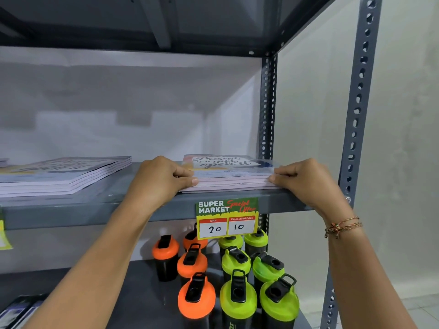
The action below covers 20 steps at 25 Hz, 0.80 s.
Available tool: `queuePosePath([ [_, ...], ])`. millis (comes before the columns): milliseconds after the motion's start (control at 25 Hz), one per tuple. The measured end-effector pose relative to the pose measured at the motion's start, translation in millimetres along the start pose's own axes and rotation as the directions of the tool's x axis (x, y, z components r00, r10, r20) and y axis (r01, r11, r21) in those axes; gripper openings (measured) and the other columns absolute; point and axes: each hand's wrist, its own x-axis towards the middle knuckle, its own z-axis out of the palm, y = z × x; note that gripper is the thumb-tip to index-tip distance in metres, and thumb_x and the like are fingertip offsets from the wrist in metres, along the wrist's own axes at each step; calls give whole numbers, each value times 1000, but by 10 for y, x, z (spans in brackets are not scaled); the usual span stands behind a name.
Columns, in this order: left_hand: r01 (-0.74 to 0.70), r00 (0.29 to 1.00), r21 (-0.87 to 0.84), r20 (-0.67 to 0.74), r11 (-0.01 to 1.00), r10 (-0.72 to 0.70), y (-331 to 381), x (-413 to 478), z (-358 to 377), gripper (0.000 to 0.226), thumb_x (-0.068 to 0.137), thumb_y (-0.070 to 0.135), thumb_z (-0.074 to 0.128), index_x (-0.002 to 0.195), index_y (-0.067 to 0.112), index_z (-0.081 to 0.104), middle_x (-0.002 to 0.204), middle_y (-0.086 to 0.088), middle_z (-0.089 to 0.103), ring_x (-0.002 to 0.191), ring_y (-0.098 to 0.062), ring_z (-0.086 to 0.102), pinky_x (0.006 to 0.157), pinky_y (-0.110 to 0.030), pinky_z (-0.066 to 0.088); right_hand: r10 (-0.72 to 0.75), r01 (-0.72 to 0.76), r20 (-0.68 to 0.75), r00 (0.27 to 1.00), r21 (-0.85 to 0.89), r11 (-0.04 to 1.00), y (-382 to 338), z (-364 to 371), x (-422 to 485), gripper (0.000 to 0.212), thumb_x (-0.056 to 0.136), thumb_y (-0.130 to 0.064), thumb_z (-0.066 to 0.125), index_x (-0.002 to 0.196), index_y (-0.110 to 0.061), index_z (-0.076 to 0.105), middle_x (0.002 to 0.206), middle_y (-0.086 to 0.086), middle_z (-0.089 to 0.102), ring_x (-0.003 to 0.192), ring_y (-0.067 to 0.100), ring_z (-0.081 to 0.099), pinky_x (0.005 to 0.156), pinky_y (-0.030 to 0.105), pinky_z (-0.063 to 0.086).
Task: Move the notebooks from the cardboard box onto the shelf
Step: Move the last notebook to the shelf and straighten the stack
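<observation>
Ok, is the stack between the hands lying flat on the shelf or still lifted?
Flat: the notebook stack rests on the shelf, left hand and right hand gripping its sides.

Notebook stack (228, 173) lies on shelf (95, 210), at its right front edge, between left hand (161, 179) and right hand (306, 180). Second notebook stack (64, 173) on same shelf, well left. Price tag (226, 218) hangs from shelf edge below right stack. Shaker bottles (228, 279) on lower shelf (133, 302), beneath.
</observation>
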Motion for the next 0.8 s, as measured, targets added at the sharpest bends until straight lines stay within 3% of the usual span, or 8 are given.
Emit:
queuePosePath([
  [160, 0, 1000, -9, -24, 1000, 0, -16, -42, 15, 31, 81, 28, 71, 109, 15, 72, 117, -2, 71, 86, -5, 50, 72, -20, 35, -1, 1, -37, 999, 13, 1000, 15, -25, -62, 31, 79, -24, 76, 103, -5, 74, 110, 14, 73, 90, 18, 61, 77, 27, 46],
  [240, 0, 1000, -5, -20, 1000, -1, -28, -51, 3, 33, 80, 30, 72, 110, 17, 71, 116, -2, 71, 86, -6, 51, 73, -21, 35, -9, 10, -54, 999, 7, 1000, 35, -20, -83, 30, 79, -23, 76, 105, -7, 74, 110, 13, 73, 94, 21, 63, 76, 27, 46],
  [400, -30, 1000, 32, -6, 999, 30, -55, -62, -7, 38, 79, 29, 73, 115, 18, 68, 118, -4, 70, 90, -8, 54, 76, -20, 35, 3, -3, -55, 999, -8, 1000, 74, 3, -59, 37, 79, -22, 75, 113, -8, 70, 118, 7, 70, 96, 10, 56, 78, 19, 36],
  [560, -67, 997, 57, -34, 996, 69, -71, -82, 9, 38, 81, 28, 71, 117, 18, 67, 125, -3, 67, 112, -14, 59, 80, -14, 33, 3, -5, -54, 999, -26, 1000, 67, 4, -38, 34, 80, -22, 74, 112, -9, 70, 115, 8, 71, 108, 19, 60, 79, 18, 36],
  [680, -71, 996, 59, -57, 996, 74, -71, -95, 26, 39, 80, 28, 72, 118, 17, 67, 125, -3, 66, 113, -14, 58, 79, -14, 33, -2, 1, -52, 999, -16, 1000, 74, -4, -39, 32, 79, -21, 76, 109, -8, 72, 109, 10, 73, 93, 14, 58, 77, 20, 38],
  [800, -53, 994, 31, -91, 998, 55, -69, -88, 22, 38, 79, 29, 73, 115, 19, 68, 120, -4, 69, 110, -16, 59, 75, -14, 31, 9, -7, -77, 997, 20, 1000, 109, 15, -40, 36, 78, -22, 77, 110, -9, 71, 111, 10, 73, 91, 11, 56, 77, 22, 39],
])
